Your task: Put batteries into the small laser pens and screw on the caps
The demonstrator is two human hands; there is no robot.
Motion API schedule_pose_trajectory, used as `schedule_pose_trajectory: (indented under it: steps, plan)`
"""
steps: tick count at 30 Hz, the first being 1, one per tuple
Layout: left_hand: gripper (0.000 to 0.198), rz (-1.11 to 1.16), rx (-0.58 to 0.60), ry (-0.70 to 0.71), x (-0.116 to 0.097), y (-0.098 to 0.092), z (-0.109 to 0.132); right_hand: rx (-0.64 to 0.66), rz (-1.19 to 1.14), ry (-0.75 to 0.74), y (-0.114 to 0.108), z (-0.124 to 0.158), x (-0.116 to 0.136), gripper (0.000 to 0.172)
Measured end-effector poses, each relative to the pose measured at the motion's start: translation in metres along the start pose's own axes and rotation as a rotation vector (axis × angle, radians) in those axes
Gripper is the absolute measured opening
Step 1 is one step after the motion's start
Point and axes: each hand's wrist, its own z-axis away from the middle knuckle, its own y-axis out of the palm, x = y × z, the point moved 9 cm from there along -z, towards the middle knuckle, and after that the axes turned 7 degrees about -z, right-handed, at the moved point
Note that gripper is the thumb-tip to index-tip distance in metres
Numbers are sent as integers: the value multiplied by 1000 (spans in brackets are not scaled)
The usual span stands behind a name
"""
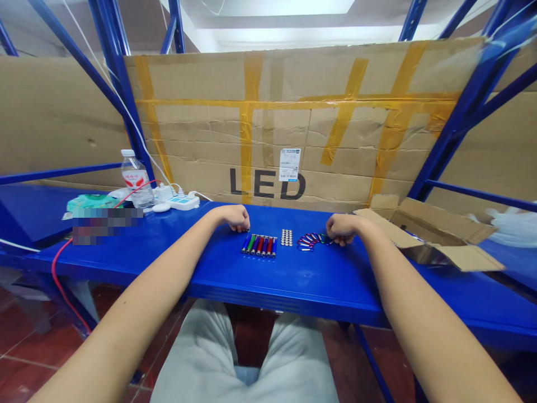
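On the blue table lies a row of small metal tubes (262,246) in blue, green, red and purple, side by side. My left hand (235,217) is closed just beyond the row's left end; a tiny shiny bit shows under its fingertips, too small to name. Small silver button-like pieces (287,238) stand in a neat block right of the tubes. Further right, red, blue and green carabiners (309,241) lie fanned in an arc. My right hand (340,228) is closed at the arc's right end, its fingertips on a carabiner that they partly hide.
An open cardboard box (432,232) stands at the right. At the left are a water bottle (136,179), a white power strip (182,201), a green packet (92,202) and a red cable (56,268). A large taped cardboard sheet (201,134) rises behind the table.
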Motion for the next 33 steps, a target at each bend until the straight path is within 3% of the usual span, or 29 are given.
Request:
schedule_pose_trajectory:
  steps: [7,23,26,29,32,33]
  plan:
    - [12,-5,96,51,-6,6,7,-342,100,-198,-38,2,21,16]
    - [17,2,151,92,-10,10,11,-329,69,-244,-34,0,28,16]
    - [22,38,67,56,-2,3,3,-330,49,-245,-36,-4,23,17]
    - [23,45,-143,2,13,-13,-9,-311,38,-194,-35,-13,9,17]
    - [16,-220,-395,-33,24,-29,-15,-252,20,-88,-27,-22,-9,12]
    - [12,-259,-415,-29,26,-28,-18,-234,13,-56,-25,-24,-15,10]
